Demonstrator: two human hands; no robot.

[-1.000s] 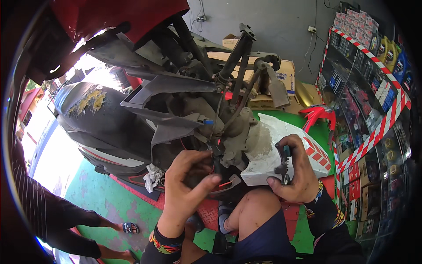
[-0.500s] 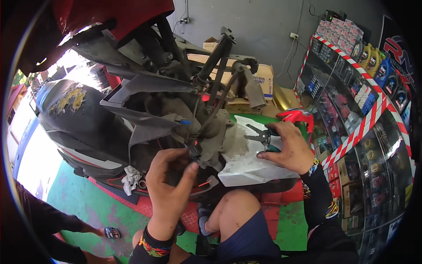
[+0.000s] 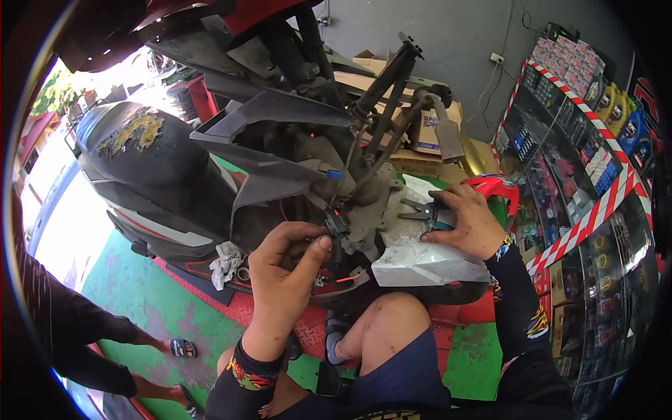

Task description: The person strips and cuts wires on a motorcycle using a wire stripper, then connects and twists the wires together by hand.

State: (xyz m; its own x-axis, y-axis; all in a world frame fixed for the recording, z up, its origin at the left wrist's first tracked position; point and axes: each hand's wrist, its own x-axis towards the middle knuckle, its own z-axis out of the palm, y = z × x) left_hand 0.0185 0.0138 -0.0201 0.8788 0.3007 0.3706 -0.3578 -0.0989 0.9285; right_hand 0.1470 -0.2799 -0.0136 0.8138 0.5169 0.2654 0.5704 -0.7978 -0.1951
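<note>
My left hand is closed in a pinch, thumb against the fingers, beside a small black block-shaped part on the stripped-down motorcycle. Whatever sits between those fingertips is too small to make out. Just below, a short wire with a red end sticks out. My right hand grips a wire stripper with dark jaws and green handles. Its jaws are spread and point left, over a dirty white body panel. Part of the handles is hidden under my palm.
A glass display case edged with red and white tape stands at the right. Cardboard boxes are behind the motorcycle. Its torn seat extends left, near a crumpled white rag. Another person's legs are at the lower left.
My left thumb and fingers have come together beside the black part. My right hand still has the wire stripper over the white panel. The whole view has shifted, with the scene moving rightward.
</note>
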